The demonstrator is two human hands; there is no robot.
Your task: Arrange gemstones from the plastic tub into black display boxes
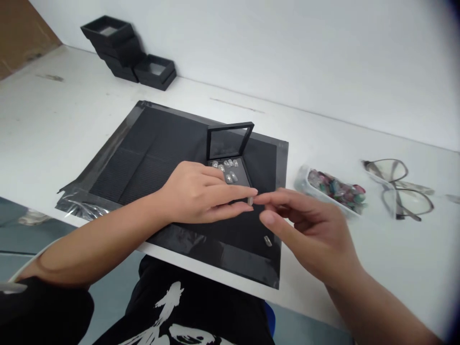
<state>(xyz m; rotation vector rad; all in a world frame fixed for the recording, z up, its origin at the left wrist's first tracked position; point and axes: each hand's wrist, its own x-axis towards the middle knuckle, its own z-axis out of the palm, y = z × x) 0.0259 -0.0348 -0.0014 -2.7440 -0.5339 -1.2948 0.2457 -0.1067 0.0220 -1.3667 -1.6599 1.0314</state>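
Note:
My left hand (203, 194) pinches a small clear press-on nail (250, 201) between its index finger and thumb. The index fingertip of my right hand (312, 225) meets the nail's side or the left fingertips; its thumb stands apart, so that hand grips nothing visible. Behind my left fingers, a black display box (246, 173) stands with its windowed lid (230, 141) raised. Several clear nails (229, 178) with white marks lie inside, partly hidden by my left hand. One loose nail (268, 241) rests on the black mat (230, 244) below my right thumb.
On the right, a clear plastic tub (304, 176) holds colourful small wrapped-looking pieces (338, 189). Eyeglasses (397, 187) lie beyond it on the white table (406, 249). Stacked black boxes (118, 50) and another black box (156, 72) stand by the back wall.

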